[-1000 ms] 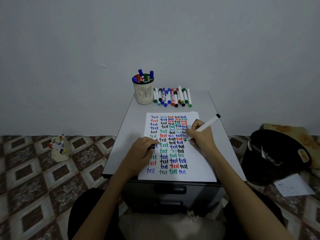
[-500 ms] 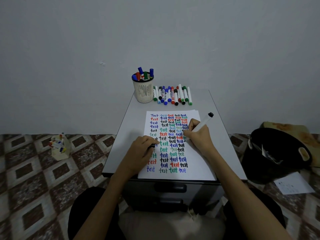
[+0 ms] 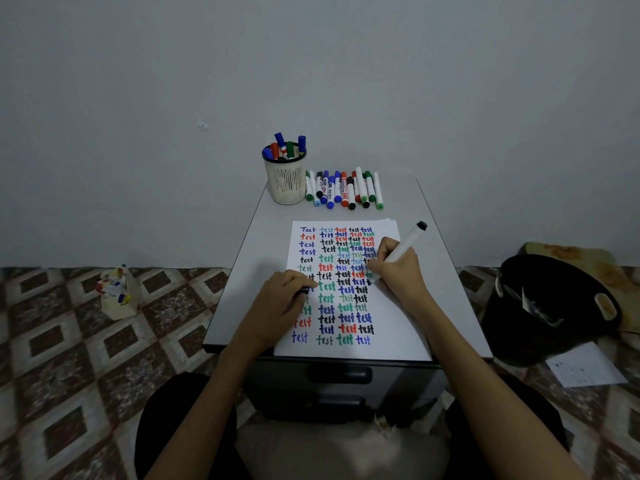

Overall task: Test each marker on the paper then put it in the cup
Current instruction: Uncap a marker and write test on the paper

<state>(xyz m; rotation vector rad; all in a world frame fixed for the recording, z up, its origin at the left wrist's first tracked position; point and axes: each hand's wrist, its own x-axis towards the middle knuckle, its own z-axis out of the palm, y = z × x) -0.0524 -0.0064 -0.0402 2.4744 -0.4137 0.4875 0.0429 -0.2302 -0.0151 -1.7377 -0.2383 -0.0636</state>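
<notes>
A white paper (image 3: pixel 391 327) covered in coloured "test" words lies on the small grey table (image 3: pixel 446 271). My right hand (image 3: pixel 398 271) grips a white marker (image 3: pixel 408 240) with a black end, its tip down on the paper's right column. My left hand (image 3: pixel 277 299) rests on the paper's left side, closed on a small black cap (image 3: pixel 304 291). A cream mesh cup (image 3: pixel 285 180) with several markers stands at the table's back left. To its right, a row of markers (image 3: pixel 346 188) lies flat.
On the tiled floor to the left stands a small holder with markers (image 3: pixel 117 296). A black bin (image 3: pixel 554 306) and a loose paper sheet (image 3: pixel 585 368) are on the right. The table has a drawer handle (image 3: pixel 341 374) in front of my knees.
The marker in my right hand has tilted more upright while the hand shifted slightly left along the paper. My left hand has stayed put.
</notes>
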